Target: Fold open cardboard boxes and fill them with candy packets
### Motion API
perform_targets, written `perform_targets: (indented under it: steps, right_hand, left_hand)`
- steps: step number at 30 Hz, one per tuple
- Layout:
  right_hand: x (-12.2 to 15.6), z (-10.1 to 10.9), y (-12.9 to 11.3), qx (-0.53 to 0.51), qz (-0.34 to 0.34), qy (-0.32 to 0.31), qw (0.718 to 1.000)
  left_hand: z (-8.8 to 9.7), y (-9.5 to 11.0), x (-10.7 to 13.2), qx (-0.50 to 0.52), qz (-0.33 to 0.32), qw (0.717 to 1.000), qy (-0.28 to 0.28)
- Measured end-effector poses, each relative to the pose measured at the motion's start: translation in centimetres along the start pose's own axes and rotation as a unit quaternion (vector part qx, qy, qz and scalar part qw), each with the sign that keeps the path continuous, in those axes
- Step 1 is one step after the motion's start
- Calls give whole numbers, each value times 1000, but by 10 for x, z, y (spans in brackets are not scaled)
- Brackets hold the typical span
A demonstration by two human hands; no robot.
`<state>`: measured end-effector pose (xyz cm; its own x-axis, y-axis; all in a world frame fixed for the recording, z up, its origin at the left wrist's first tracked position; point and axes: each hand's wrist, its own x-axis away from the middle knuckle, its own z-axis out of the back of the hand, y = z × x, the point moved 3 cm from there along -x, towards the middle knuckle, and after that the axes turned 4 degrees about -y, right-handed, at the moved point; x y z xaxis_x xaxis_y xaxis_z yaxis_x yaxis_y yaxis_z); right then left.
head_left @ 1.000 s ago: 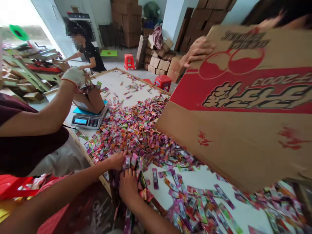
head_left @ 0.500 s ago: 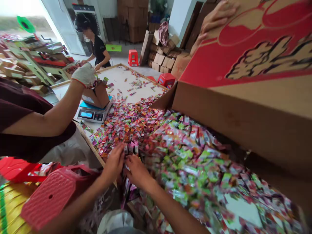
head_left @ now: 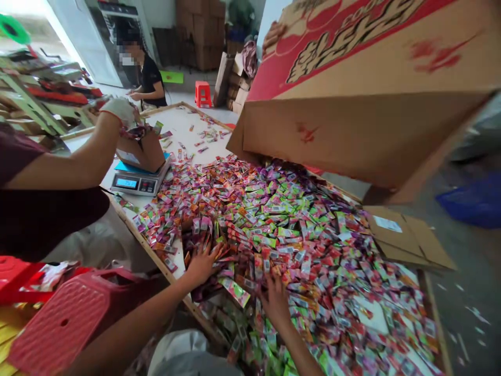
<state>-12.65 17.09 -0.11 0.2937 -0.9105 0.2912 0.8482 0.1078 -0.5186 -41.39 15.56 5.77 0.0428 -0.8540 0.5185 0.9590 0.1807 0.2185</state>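
A broad heap of small shiny packets [head_left: 274, 230], mostly red, green and purple, covers the near part of the table. My left hand [head_left: 201, 265] lies on packets at the table's left side, its fingers spread and the tips partly sunk among them. Just ahead of those fingers, several packets stand on end in a dark gap whose sides I cannot make out. To the right, my right hand [head_left: 277, 300] rests with parted fingers against the heap. A green-and-white packet [head_left: 235, 291] lies between both hands.
Another person's hand [head_left: 274, 37] holds a big tilted carton [head_left: 321, 125] over the heap. At left, a gloved hand [head_left: 119, 110] reaches to a small carton [head_left: 143, 150] on a digital scale [head_left: 136, 180]. A flat cardboard piece [head_left: 407, 237] sits right; a red stool [head_left: 62, 318] stands near-left.
My hands have moved apart: the right one went right across the packets. The big carton has risen and tilted, uncovering more of the heap. The scale's reading changed.
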Motion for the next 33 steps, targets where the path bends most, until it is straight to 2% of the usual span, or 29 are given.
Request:
perform_targets:
  steps: [2, 4, 6, 8, 10, 13, 15, 18, 20, 22, 23, 24, 25, 26, 27, 28, 29, 30, 32, 33]
  right_hand:
    - [12, -8, -22, -122, -23, -18, 992]
    - [20, -24, -62, -220, -36, -64, 973]
    - [19, -44, -104, -277, -46, -124, 952]
    - [10, -60, -134, -311, -56, -152, 937]
    - [-2, -70, -152, -332, -72, -131, 931]
    - [-18, -81, -176, -335, -114, -106, 929]
    - [-22, -88, -201, -337, -136, -110, 925]
    - [-26, -96, -239, -350, -169, -95, 916]
    - [-30, -99, -244, -381, -198, -116, 895]
    - [-32, -93, -218, -433, -202, -160, 864]
    - [-32, -82, -192, -451, -187, -158, 858]
    - [-31, -66, -156, -459, -172, -126, 863]
    - [-27, -43, -112, -446, -153, -64, 879]
    - [-20, -15, -61, -422, -151, 28, 894]
    - [-11, 16, -6, -399, -180, 108, 893]
    - [-1, 48, 50, -368, -206, 159, 893]
    - [9, 83, 106, -323, -262, 229, 880]
    - [17, 115, 157, -300, -296, 264, 868]
    - [21, 169, 240, -277, -342, 298, 847]
    - [17, 188, 272, -269, -349, 310, 843]
  left_hand:
    - [1, -9, 4, -3, 6, 1000, 8]
    - [6, -20, 3, 2, 8, 1000, 8]
    - [15, -34, -4, 13, -2, 1000, 3]
    - [31, -50, -14, 27, -14, 1000, 3]
    - [48, -67, -21, 32, 0, 999, 23]
    - [67, -84, -22, 16, 49, 995, 89]
    - [68, -89, -18, -5, 67, 991, 118]
    - [62, -93, -9, -43, 66, 991, 105]
    - [64, -97, -3, -69, 62, 992, 88]
    - [75, -96, 4, -95, 56, 990, 84]
    - [84, -91, 8, -104, 58, 988, 101]
    - [94, -82, 11, -106, 60, 983, 136]
    - [104, -68, 14, -94, 58, 976, 189]
    - [114, -50, 13, -65, 46, 966, 248]
    - [123, -29, 8, -19, 27, 954, 299]
    - [129, -6, -4, 33, 6, 944, 328]
    - [134, 18, -23, 82, -13, 940, 332]
    - [138, 40, -47, 119, -21, 940, 319]
    - [149, 76, -103, 145, -3, 943, 299]
    - [156, 89, -130, 142, 9, 942, 305]
